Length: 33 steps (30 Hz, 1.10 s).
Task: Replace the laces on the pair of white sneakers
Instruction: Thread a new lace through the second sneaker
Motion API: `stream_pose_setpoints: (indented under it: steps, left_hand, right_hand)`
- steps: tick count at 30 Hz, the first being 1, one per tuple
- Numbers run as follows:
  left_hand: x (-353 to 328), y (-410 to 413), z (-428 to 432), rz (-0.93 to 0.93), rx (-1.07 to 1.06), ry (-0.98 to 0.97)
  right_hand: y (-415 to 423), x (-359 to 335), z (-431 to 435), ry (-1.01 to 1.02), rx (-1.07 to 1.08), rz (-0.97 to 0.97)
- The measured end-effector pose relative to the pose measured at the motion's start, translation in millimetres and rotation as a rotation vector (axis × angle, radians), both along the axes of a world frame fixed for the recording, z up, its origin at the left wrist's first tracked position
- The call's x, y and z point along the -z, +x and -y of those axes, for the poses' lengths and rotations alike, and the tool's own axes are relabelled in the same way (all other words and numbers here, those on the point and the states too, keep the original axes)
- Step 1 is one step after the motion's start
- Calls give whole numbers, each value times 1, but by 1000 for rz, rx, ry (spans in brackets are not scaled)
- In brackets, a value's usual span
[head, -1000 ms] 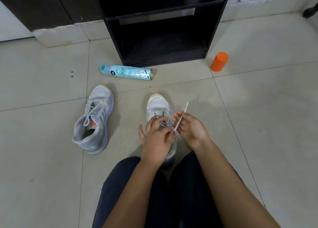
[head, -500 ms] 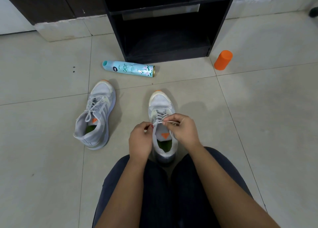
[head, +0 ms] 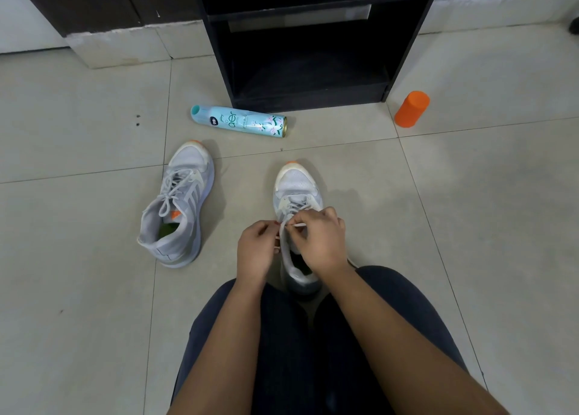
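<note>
Head view, one frame.

Item 1: white sneaker (head: 297,181), upright on the tiled floor (head: 470,214), just in front of the person's knees; toe with orange tip points away from the person; laces cross its upper eyelets; heel partly hidden behind the right wrist.

Item 2: lace (head: 295,225), pale, thin; a short run of it shows between the two hands over the sneaker's tongue; its stiff tip sticks out beside the right thumb.

Item 3: left hand (head: 257,251), at the sneaker's left edge; fingers curled in, fingertips pinching the lace near the eyelets.

Item 4: right hand (head: 321,239), over the sneaker's opening; fingers curled, thumb and forefinger pinching the lace end; the two hands nearly touch.

Item 5: second sneaker (head: 178,207), on the floor to the left, well apart from the first; leaning on one side, opening towards the camera; laced, with an orange tab on the tongue and a green insole.

Item 6: spray can (head: 239,125), pale blue, lying on its side beyond both sneakers, just before the black shelf unit (head: 216,54).

Item 7: orange cylinder (head: 411,109), standing slightly tilted in the frame, right of the shelf unit.

Item 8: dark trousers (head: 282,336), legs folded, at the bottom of the frame.
</note>
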<state>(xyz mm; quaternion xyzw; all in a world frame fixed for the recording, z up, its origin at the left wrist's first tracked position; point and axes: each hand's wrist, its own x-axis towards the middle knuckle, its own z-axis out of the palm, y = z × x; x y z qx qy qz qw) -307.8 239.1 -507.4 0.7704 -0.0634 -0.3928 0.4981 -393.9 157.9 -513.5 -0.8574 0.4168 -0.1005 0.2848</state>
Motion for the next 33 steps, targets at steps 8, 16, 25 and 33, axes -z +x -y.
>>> stream_pose_setpoints:
  steps: [8,16,25,33]
  left_hand:
    - [-2,2,4,-167,-87,-80]
    - [5,9,12,-95,-319,-153]
    - [16,30,-12,115,-494,-114]
    - [20,17,-8,436,13,62]
  right_hand:
    - [-6,-8,1,55,-11,54]
    - [-53,-13,14,445,183,-289]
    - [-42,-10,18,400,157,-313]
    - [-39,-11,21,341,174,-289]
